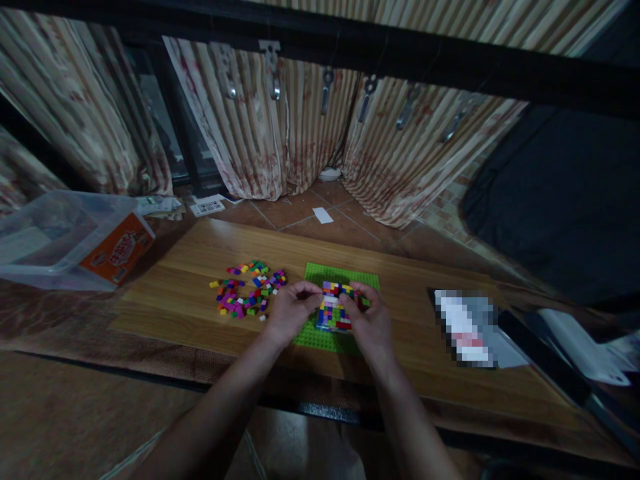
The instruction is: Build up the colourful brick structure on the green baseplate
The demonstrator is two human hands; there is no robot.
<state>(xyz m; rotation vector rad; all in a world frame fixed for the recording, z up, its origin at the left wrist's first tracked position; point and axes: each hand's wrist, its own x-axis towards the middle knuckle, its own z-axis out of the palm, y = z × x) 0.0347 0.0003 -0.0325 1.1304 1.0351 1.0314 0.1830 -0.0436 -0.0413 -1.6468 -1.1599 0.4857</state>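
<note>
Bricks of many-coloured plastic, joined in a block [330, 317], sit over a green studded board [325, 342]. The left hand [291, 311] and right hand [373, 325], nearly closed, hold the block's edges. It seems light and stiff; pinch both sides gently.

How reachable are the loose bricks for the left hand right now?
Likely yes: the loose bricks lie just beside the left hand, on its outer side, with nothing visible standing between. That hand is at the multicoloured brick build, though, so it would probably have to leave that first.
</note>
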